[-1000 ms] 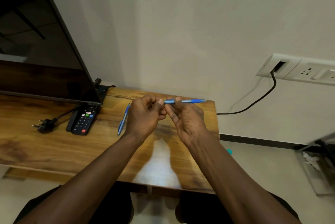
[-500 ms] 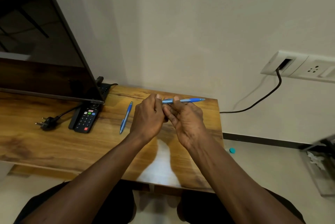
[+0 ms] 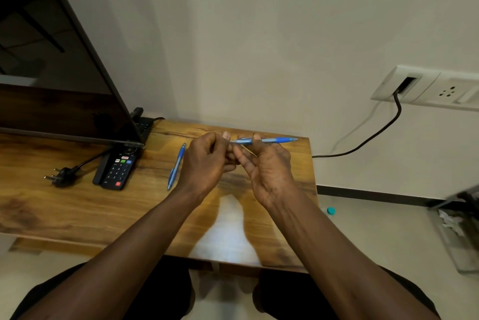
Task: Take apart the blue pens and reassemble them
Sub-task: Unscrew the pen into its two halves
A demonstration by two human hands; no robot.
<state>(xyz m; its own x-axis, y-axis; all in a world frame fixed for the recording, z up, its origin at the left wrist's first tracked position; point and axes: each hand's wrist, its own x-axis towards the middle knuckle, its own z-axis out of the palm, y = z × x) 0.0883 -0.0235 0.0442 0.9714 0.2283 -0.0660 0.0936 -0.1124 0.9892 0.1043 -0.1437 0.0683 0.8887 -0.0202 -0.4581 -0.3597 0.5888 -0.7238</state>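
- I see the right grip pinching a blue pen level above the bench; the left grip pinches its end, probably to unscrew it.
- The second pen lies on the bench, just left of the hands.

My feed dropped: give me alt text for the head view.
The left hand and right hand pinch a blue pen level above the wooden table. A second blue pen lies on the table left of them.

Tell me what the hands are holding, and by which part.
One blue pen: right hand pinches its clear barrel, left hand pinches the end opposite the tip.
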